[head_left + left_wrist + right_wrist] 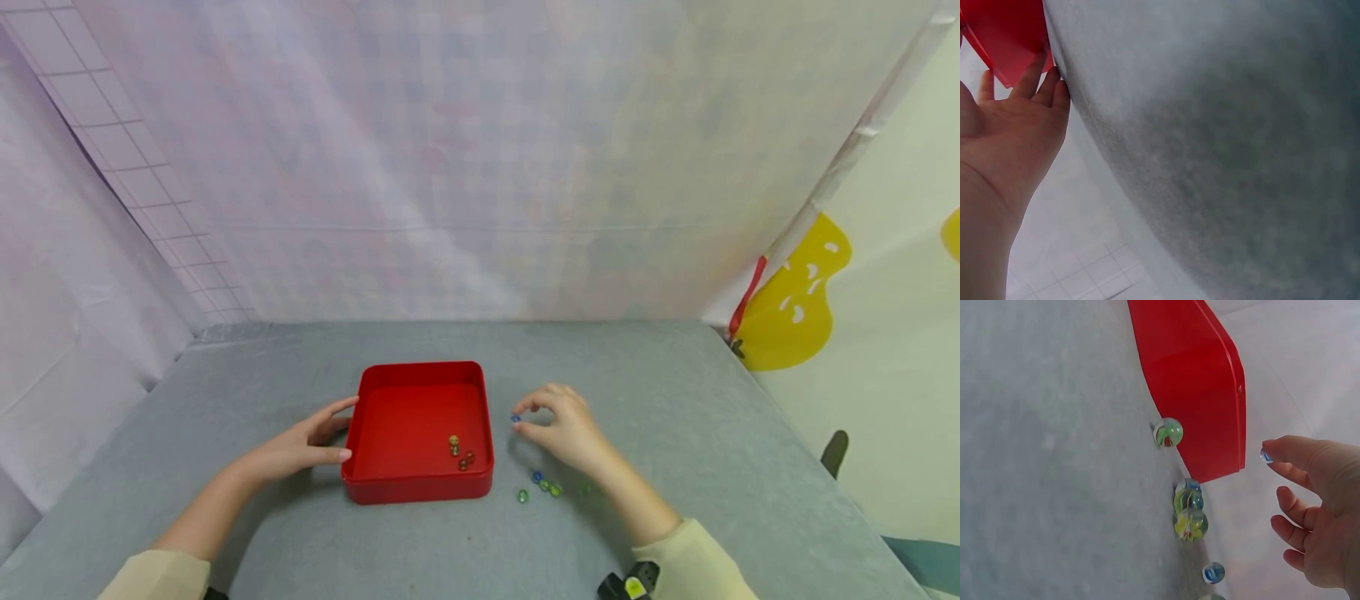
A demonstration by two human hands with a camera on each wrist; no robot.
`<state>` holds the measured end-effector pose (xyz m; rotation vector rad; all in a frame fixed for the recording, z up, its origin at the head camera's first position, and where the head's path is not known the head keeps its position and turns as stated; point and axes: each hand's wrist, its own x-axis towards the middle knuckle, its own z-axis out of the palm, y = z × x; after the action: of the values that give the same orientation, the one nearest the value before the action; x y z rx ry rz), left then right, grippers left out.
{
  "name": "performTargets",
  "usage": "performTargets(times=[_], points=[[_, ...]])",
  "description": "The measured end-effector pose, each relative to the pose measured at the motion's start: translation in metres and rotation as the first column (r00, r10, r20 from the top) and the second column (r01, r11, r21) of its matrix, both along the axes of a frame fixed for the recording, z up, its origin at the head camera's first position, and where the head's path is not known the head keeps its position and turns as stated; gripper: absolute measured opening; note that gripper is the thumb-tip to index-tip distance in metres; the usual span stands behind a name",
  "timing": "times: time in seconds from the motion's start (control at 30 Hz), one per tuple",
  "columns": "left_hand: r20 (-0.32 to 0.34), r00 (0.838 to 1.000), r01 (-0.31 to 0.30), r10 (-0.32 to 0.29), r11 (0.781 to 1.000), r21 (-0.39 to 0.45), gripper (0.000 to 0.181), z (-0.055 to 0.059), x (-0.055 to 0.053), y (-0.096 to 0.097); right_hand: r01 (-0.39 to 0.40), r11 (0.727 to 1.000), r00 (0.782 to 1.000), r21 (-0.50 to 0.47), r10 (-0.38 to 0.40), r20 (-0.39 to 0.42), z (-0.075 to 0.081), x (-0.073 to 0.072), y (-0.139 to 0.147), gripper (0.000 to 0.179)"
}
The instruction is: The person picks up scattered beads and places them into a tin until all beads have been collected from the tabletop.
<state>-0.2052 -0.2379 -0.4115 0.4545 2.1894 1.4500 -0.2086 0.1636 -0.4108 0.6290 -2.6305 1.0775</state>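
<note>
My right hand (566, 425) pinches a blue glass marble (515, 418) between thumb and fingertips, above the table just right of a red square tray (417, 490). In the right wrist view the pinched marble (1266, 456) peeks out at the fingertips, while the other fingers are loosely bent. Extended fingers of my left hand (288, 450) touch the tray's left wall, the thumb lying near its front corner. The left wrist view shows those fingers against the red wall. Several amber marbles (454, 450) lie inside the tray, toward its front right.
On the grey table (637, 367) right of the tray lie several loose marbles: a green one (522, 496), a blue one (536, 477) and a yellow-green one (555, 490) among them. A pale patterned curtain (450, 167) hangs behind the table.
</note>
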Motion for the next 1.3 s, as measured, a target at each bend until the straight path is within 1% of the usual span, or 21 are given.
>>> performTargets(times=[0.2,0.43,0.7,0.87,1.0,1.13,1.3], points=[[-0.003,1.000,-0.001,0.001,1.000,-0.005,0.077,0.000,0.000,0.000,-0.002,1.000,1.000,-0.012,0.002,0.020,0.003,0.001,-0.006,0.015],[0.002,1.000,-0.004,0.004,1.000,-0.001,0.077,-0.001,0.000,0.000,-0.015,1.000,1.000,-0.018,0.015,0.013,0.006,0.001,-0.013,0.014],[-0.032,1.000,0.001,-0.002,1.000,-0.013,0.078,-0.001,0.002,-0.001,-0.028,0.999,1.000,-0.033,0.028,-0.001,0.011,0.002,-0.019,0.014],[-0.010,1.000,-0.002,0.002,1.000,0.001,0.078,-0.001,0.001,-0.001,-0.035,0.999,0.999,-0.034,0.036,0.011,0.013,0.003,-0.024,0.014],[-0.007,1.000,0.000,0.000,1.000,0.006,0.077,-0.002,0.000,-0.002,-0.041,0.999,0.999,-0.027,0.041,0.008,0.014,0.002,-0.030,0.014],[-0.036,0.999,0.007,-0.007,1.000,-0.003,0.079,-0.004,0.000,-0.002,-0.045,0.999,0.999,-0.022,0.045,0.025,0.015,0.004,-0.036,0.014],[-0.049,0.999,0.009,-0.009,1.000,-0.002,0.079,-0.005,0.000,-0.002,-0.063,0.997,0.997,-0.035,0.065,0.044,0.015,0.006,-0.042,0.014]])
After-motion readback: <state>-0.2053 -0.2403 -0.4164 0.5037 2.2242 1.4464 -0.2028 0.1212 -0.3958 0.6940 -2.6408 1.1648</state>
